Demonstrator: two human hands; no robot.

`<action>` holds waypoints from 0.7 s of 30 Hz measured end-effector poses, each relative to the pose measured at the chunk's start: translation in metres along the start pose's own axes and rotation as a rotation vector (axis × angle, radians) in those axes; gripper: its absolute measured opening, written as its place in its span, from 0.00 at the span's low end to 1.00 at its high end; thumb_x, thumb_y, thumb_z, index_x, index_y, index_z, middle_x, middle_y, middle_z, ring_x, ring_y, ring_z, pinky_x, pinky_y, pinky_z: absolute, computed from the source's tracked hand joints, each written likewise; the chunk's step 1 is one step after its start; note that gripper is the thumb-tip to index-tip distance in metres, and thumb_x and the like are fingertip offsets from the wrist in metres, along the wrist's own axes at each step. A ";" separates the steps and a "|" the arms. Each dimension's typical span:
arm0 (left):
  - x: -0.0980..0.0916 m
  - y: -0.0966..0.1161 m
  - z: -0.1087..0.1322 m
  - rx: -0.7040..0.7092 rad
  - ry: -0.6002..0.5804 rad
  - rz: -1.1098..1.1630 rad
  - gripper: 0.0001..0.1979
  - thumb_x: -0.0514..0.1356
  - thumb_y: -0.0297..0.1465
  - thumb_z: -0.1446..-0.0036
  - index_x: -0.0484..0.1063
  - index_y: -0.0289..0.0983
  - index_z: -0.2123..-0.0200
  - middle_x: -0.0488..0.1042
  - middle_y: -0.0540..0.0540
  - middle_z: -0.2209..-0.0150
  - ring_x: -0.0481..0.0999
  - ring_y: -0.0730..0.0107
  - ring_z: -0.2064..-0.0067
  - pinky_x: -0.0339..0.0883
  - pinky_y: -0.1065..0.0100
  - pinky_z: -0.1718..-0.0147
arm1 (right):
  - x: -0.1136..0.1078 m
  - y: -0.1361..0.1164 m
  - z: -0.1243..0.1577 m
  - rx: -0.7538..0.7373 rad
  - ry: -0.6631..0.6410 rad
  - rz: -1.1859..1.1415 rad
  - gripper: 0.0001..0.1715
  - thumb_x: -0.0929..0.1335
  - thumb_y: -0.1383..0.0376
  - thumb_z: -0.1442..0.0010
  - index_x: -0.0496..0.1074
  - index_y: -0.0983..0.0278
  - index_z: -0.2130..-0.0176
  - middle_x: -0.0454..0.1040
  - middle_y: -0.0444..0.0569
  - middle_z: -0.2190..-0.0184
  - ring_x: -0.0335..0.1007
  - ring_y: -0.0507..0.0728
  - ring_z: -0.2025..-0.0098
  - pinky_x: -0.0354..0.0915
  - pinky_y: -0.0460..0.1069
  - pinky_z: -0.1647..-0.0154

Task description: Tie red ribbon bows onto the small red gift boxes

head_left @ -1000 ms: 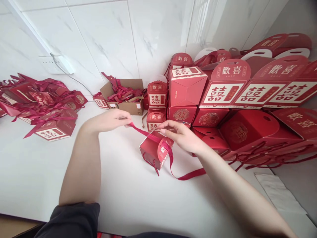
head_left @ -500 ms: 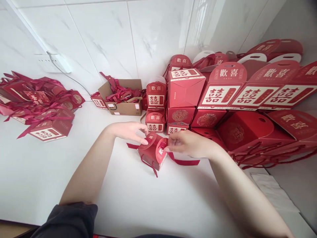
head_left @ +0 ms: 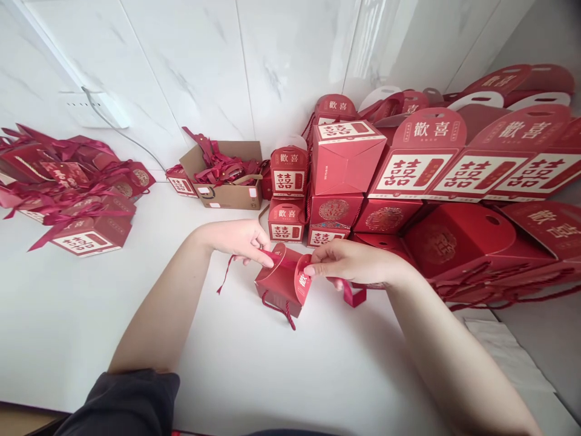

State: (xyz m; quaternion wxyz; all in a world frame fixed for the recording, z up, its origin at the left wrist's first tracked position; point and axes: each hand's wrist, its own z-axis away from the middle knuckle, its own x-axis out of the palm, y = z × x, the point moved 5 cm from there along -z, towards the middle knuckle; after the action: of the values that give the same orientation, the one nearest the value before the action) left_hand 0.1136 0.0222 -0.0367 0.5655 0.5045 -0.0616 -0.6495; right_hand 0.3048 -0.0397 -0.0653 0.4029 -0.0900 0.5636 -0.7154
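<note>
A small red gift box [head_left: 279, 287] with rounded top flaps stands on the white table in front of me, a twisted red cord hanging down its near side. A dark red ribbon [head_left: 287, 261] runs through the slots of the two flaps, across the gap between them. At the left flap, my left hand [head_left: 242, 242] is closed on the ribbon, whose thin end dangles below the fingers. My right hand [head_left: 338, 263] pinches the ribbon by the right flap, and a loop of it hangs beneath that hand. Parts of both hands' fingers are hidden.
Behind stands a cardboard carton [head_left: 229, 195] filled with red ribbons. Stacked red boxes [head_left: 349, 160] rise close by on the right. Finished-looking ribboned boxes [head_left: 91, 227] are piled at left. A white wall socket [head_left: 97, 109] with a cable sits above the table [head_left: 227, 375].
Both hands now grip the ribbon, which has been drawn tauter between the flaps. Its left end hangs narrow and the right tail has been gathered up into a loop. The view shifted slightly.
</note>
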 end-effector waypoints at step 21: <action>-0.025 0.028 0.039 0.360 0.196 0.227 0.13 0.69 0.44 0.56 0.82 0.41 0.80 0.80 0.36 0.56 0.78 0.50 0.58 0.72 0.56 0.56 | -0.055 -0.032 0.046 -0.454 0.741 -0.201 0.17 0.73 0.54 0.46 0.68 0.62 0.71 0.68 0.42 0.75 0.63 0.50 0.73 0.61 0.47 0.68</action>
State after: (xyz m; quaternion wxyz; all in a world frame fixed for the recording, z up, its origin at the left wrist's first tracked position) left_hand 0.1004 0.0129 0.0154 0.5393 0.6475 -0.1776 -0.5082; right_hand 0.3525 -0.0344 -0.0030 0.0722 0.0318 0.8011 -0.5933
